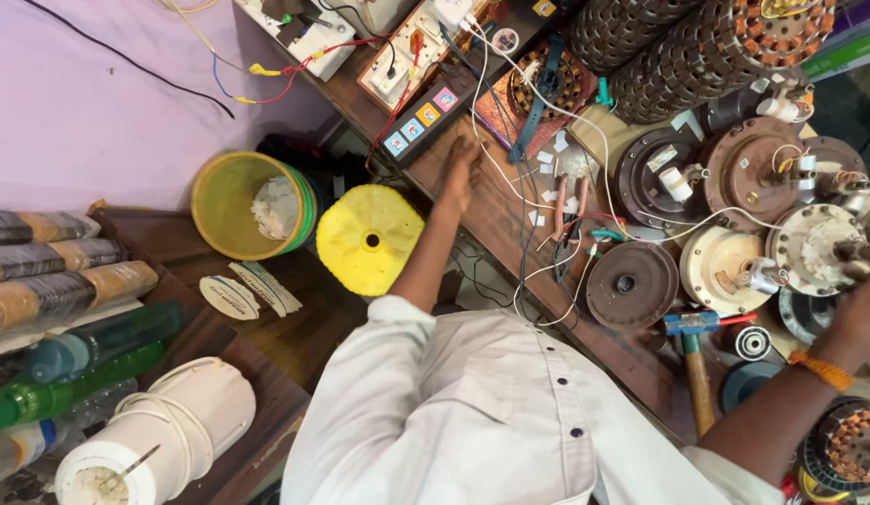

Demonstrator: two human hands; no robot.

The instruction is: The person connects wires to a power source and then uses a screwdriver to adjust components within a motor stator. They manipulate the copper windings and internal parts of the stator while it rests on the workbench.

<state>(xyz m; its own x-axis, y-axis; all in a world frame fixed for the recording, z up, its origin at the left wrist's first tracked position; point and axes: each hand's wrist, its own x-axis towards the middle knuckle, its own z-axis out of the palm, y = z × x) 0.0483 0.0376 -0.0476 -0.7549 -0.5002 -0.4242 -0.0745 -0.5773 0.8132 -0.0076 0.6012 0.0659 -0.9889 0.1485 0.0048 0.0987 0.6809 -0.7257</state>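
Cream-coloured round metal motor housing (818,245) sits at the right of the cluttered wooden desk (496,220), just beside the right hand (860,313), whose grip I cannot tell. Left hand (460,168) rests open, flat on the desk near white wires (547,201).

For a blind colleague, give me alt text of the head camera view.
A person in a white shirt rests the left hand on a wooden workbench crowded with fan motor parts and wires, right hand reaching among the motors.
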